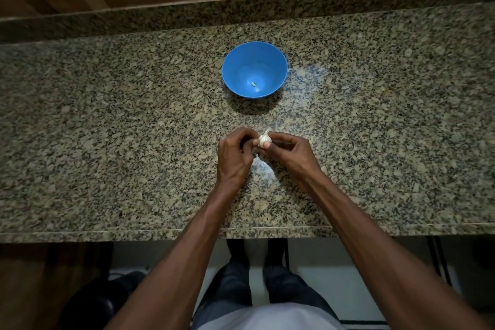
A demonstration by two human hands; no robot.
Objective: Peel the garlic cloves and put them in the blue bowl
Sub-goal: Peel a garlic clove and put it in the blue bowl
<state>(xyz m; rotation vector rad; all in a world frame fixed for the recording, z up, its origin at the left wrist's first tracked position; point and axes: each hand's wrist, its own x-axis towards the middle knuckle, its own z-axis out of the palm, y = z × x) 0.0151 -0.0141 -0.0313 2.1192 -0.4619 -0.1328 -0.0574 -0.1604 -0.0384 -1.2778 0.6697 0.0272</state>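
White garlic [264, 139] is pinched by right hand [288, 151] fingers; left hand [233, 154] fingers curl on it too; blue bowl [254, 69] sits apart.

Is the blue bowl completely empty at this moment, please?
No, the blue bowl already holds one small pale clove near its bottom, while both hands hold the garlic above the counter.
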